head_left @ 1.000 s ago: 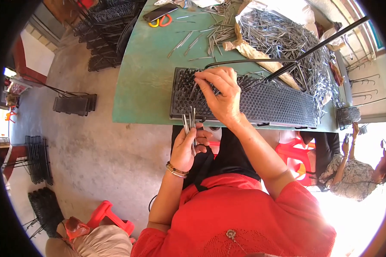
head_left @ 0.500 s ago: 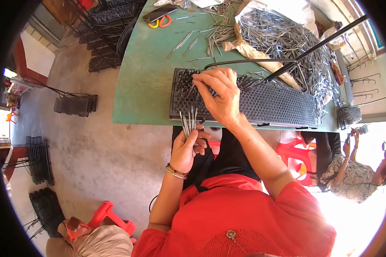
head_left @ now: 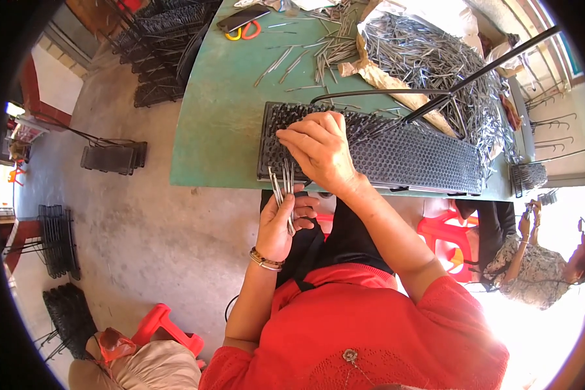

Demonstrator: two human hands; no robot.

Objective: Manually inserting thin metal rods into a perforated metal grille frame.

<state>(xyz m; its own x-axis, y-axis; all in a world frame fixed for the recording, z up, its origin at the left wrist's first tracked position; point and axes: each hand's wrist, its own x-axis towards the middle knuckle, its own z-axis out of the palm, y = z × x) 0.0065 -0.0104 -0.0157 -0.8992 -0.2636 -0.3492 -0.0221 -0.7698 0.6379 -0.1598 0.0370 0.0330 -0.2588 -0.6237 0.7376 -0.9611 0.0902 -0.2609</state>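
The step in hand looks like setting rods point(head_left: 277, 188) into the rack point(head_left: 429, 158) on the table point(head_left: 218, 140). The left hand point(head_left: 278, 227) grips a bunch of them beside its near edge; the right hand point(head_left: 322, 153) bunches its fingers over the left end, pinched rod uncertain. Next calls for careful hole alignment.

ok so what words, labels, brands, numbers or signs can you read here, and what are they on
No text can be read.
The black tray, metal rods and green table show no legible lettering.
Any marks on the dark flat thing are too small to tell.
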